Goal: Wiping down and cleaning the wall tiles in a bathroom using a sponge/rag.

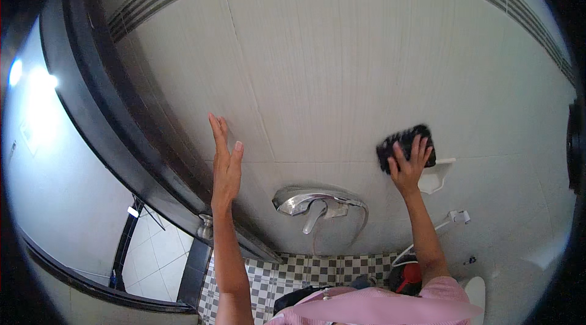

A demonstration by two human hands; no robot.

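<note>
My right hand [408, 170] presses a black, shaggy-edged cleaning pad [404, 138] flat on the beige tiled wall [317, 80]. The fingers spread over the pad, whose edges are slightly blurred. Off to the left, my left hand [227, 169] is raised with its fingers stretched upward, holding nothing. It is near the wall by the dark door frame; whether it touches the tiles I cannot tell. Between my arms, a chrome mixer tap [314, 201] with a lever is fixed to the wall. A white corner-shaped soap dish [436, 175] juts out just beside the pad.
A dark door frame [131, 117] with a round metal knob [206, 226] curves along the left. At lower right are a white hand-shower [459, 217] with its hose, a red-and-black object [410, 276] and a white rounded fixture [475, 294]. Checkered tiles [259, 282] cover the floor.
</note>
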